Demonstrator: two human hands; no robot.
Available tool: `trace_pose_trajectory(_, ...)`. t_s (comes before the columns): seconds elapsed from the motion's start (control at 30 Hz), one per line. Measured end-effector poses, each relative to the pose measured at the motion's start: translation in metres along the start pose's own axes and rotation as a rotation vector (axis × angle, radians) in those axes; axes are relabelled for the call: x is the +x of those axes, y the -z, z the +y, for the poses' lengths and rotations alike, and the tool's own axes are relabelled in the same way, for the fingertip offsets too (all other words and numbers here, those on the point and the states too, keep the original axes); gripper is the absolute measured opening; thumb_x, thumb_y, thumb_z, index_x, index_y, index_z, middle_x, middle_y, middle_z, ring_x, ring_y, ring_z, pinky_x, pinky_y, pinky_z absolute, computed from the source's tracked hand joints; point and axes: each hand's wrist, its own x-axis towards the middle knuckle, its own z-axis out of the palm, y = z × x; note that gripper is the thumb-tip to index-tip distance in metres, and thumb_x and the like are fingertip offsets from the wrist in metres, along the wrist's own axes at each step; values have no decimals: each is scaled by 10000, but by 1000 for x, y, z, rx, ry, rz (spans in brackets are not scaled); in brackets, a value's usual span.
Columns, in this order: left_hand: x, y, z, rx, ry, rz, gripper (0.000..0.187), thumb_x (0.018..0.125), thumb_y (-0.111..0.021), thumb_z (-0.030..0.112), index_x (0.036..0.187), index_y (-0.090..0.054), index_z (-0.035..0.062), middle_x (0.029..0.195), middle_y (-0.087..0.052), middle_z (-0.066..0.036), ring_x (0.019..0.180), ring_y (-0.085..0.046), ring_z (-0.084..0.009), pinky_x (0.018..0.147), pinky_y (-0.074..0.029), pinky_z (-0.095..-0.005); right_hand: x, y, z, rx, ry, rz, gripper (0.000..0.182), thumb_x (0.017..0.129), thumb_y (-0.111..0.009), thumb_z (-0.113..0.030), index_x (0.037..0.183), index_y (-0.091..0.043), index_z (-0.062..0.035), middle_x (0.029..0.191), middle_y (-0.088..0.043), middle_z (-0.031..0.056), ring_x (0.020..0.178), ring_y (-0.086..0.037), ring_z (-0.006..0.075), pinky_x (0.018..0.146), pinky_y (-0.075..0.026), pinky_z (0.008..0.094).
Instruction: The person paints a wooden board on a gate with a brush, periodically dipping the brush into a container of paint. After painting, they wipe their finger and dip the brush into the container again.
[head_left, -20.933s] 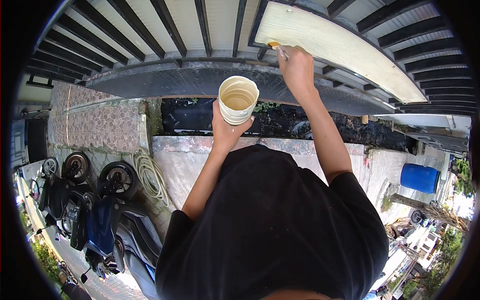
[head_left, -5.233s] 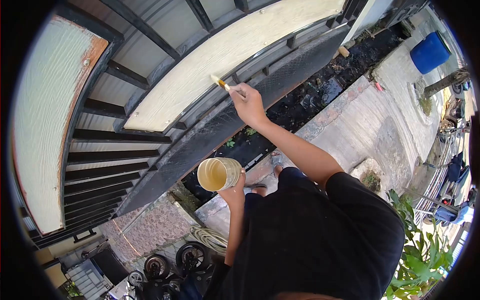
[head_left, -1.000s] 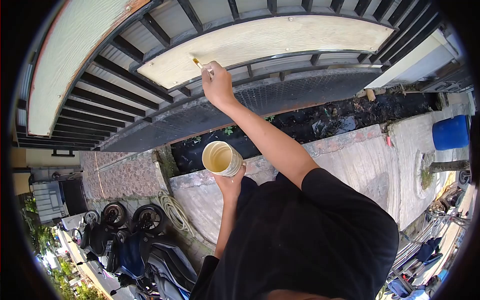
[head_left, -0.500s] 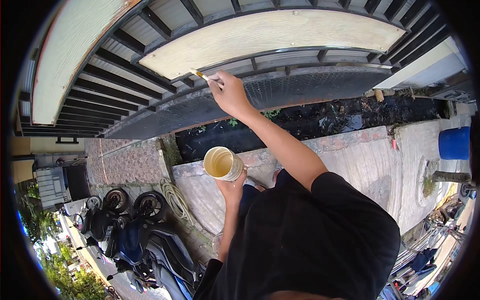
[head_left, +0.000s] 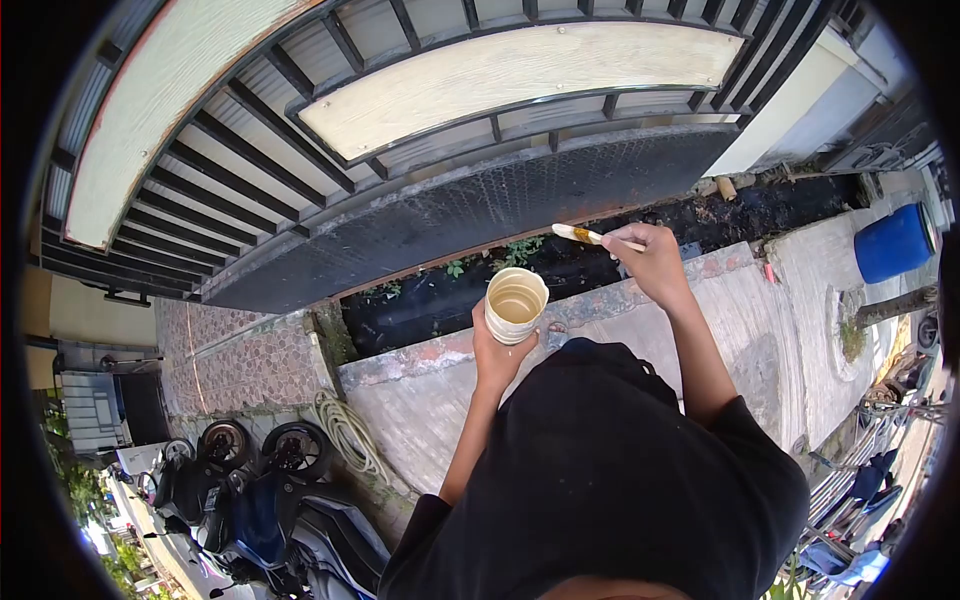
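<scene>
My left hand (head_left: 497,356) grips a cream plastic cup (head_left: 515,305) of yellowish paint from below, held in front of my chest. My right hand (head_left: 652,262) holds a small paintbrush (head_left: 593,237) level, its bristle tip pointing left, just above and right of the cup's rim. Ahead stands a black metal gate (head_left: 470,195) with horizontal bars. A pale painted wooden plank (head_left: 520,82) is fixed across it, and a second plank (head_left: 165,105) with a reddish edge lies at the upper left.
A dark drain with weeds (head_left: 560,260) runs between the gate and the concrete slab (head_left: 420,400) I stand on. A coiled hose (head_left: 345,440) and parked motorbikes (head_left: 250,490) are at lower left. A blue barrel (head_left: 893,243) stands at the right.
My right hand has drawn the brush down off the plank and over to the cup. My left hand has raised the cup and shifted it right. The view has tilted slightly.
</scene>
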Motion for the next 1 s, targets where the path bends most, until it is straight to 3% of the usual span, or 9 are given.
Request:
trace_pose_trajectory(0.07, -8, -5, 4, -18, 0, -37, 900, 721, -936, 101, 1459, -429, 9, 1336, -652, -181, 1251, -660, -284, 1075, -515, -409, -26, 12, -21, 144, -155, 28, 200, 980, -772, -137, 1062, -786, 45, 738, -689, 30, 584, -595, 69, 519, -425, 266)
trace_pose_trajectory(0.17, -16, -13, 11, 16, -33, -89, 909, 713, -928, 95, 1466, -425, 12, 1326, -652, -184, 1241, -664, -289, 1073, -515, -412, -59, 35, -61, 204, -205, 68, 153, 978, -766, -96, 1029, -776, 48, 756, -702, 36, 574, -613, 77, 513, -428, 250)
trace_pose_trajectory(0.33, -28, -19, 11, -71, -36, -217, 912, 705, -930, 116, 1462, -430, 20, 1322, -661, -186, 1259, -661, -316, 1069, -516, -430, -98, 52, -98, 183, -84, 263, 183, 991, -794, -135, 986, -752, 43, 765, -716, 59, 568, -680, 89, 411, -421, 215)
trace_pose_trajectory(0.47, -31, -23, 18, -13, -94, -246, 912, 686, -937, 116, 1449, -447, 19, 1321, -659, -189, 1254, -662, -345, 1062, -518, -433, -115, 56, -111, 230, -49, 341, 185, 1004, -785, -146, 980, -746, 34, 772, -719, 63, 569, -684, 94, 419, -427, 212)
trace_pose_trajectory(0.7, -24, -40, 26, 6, -139, -270, 905, 676, -941, 99, 1439, -461, 16, 1330, -651, -187, 1240, -663, -342, 1068, -512, -428, -119, 54, -119, 321, -39, 277, 219, 1045, -746, -209, 1004, -710, 3, 741, -685, 31, 555, -627, 65, 439, -400, 212)
trace_pose_trajectory(1.0, 15, -106, 51, 26, -133, -308, 962, 642, -944, 29, 1464, -442, 18, 1344, -648, -176, 1269, -653, -320, 1100, -505, -417, -95, 98, -87, 296, -35, 87, 201, 1058, -727, -188, 1060, -703, 12, 757, -671, 10, 634, -653, 46, 526, -462, 215)
